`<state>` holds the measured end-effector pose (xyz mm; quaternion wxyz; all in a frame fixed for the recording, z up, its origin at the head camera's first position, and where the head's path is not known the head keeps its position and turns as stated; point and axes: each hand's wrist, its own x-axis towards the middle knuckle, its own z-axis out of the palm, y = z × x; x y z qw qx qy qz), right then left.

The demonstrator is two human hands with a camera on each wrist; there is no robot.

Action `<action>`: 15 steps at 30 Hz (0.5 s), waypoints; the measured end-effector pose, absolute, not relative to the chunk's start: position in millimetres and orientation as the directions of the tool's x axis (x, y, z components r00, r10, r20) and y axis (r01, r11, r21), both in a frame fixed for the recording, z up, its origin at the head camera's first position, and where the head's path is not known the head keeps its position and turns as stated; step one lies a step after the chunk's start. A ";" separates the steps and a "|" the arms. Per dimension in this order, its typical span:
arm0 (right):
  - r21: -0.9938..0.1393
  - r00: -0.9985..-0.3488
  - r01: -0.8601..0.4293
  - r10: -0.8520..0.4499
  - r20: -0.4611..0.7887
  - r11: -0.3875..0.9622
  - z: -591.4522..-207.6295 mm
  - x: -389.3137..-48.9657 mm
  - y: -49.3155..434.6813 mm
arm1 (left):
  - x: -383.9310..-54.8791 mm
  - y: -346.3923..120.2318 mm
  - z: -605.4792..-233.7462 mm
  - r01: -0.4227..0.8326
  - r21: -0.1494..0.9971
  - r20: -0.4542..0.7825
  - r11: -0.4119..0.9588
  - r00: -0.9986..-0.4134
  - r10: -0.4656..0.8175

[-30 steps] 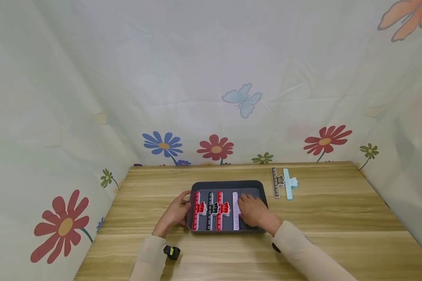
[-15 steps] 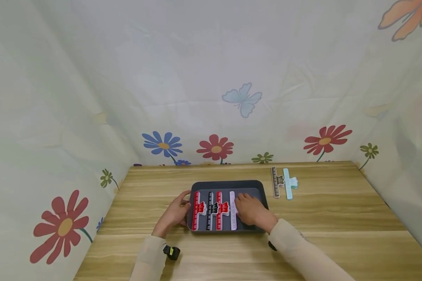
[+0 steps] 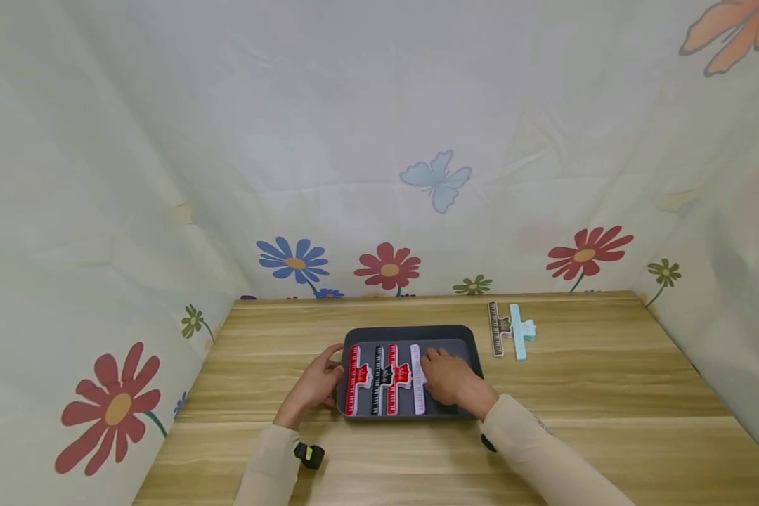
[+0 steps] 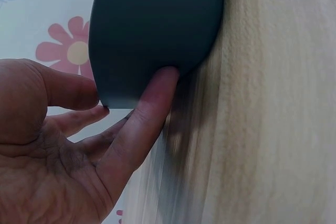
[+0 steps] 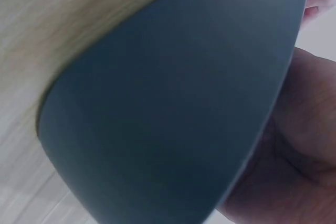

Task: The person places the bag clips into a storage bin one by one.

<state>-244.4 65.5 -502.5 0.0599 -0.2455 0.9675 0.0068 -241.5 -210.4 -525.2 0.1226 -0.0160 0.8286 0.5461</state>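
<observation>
A dark grey baking tray (image 3: 455, 347) lies on the table with clips printed with piano keys in it. From left they are a red clip (image 3: 353, 379), a black clip (image 3: 377, 379), a second red clip (image 3: 393, 383) and a lilac clip (image 3: 418, 383). My left hand (image 3: 316, 381) holds the tray's left edge, thumb at the rim and fingers against the outer wall (image 4: 152, 30). Inside the tray, my right hand (image 3: 450, 379) grips the lilac clip by its handle side, which the fingers hide. Only the tray's wall (image 5: 168, 103) and part of the palm show in the right wrist view.
Behind the tray to the right, a dark brown clip (image 3: 496, 330) and a light blue clip (image 3: 517, 332) lie side by side on the wooden table (image 3: 582, 379). A flowered cloth (image 3: 329, 176) hangs along the back and both sides.
My right hand has slid the lilac clip left, toward the second red clip, which has shifted slightly left too. The left hand and the tray have stayed put.
</observation>
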 end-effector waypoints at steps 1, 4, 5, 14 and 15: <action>-0.026 -0.873 -0.475 -0.474 -0.115 0.880 -502.5 -244.0 66.1 | -241.5 -210.3 -525.1 -0.160 0.901 -0.221 0.404 -0.969 0.108; -0.064 -0.875 -0.468 -0.472 -0.108 0.881 -502.1 -242.9 68.0 | -241.6 -210.1 -525.0 -0.162 0.899 -0.223 0.406 -0.969 0.108; -0.074 -0.876 -0.465 -0.471 -0.108 0.882 -501.6 -242.5 68.8 | -241.6 -210.1 -525.2 -0.161 0.898 -0.222 0.409 -0.969 0.106; -0.138 -0.879 -0.462 -0.473 -0.064 0.876 -489.2 -238.0 78.1 | -241.8 -210.7 -525.3 -0.162 0.895 -0.221 0.416 -0.970 0.099; -0.143 -0.876 -0.469 -0.479 -0.047 0.872 -487.4 -237.1 79.8 | -241.9 -210.8 -525.2 -0.162 0.895 -0.221 0.415 -0.970 0.099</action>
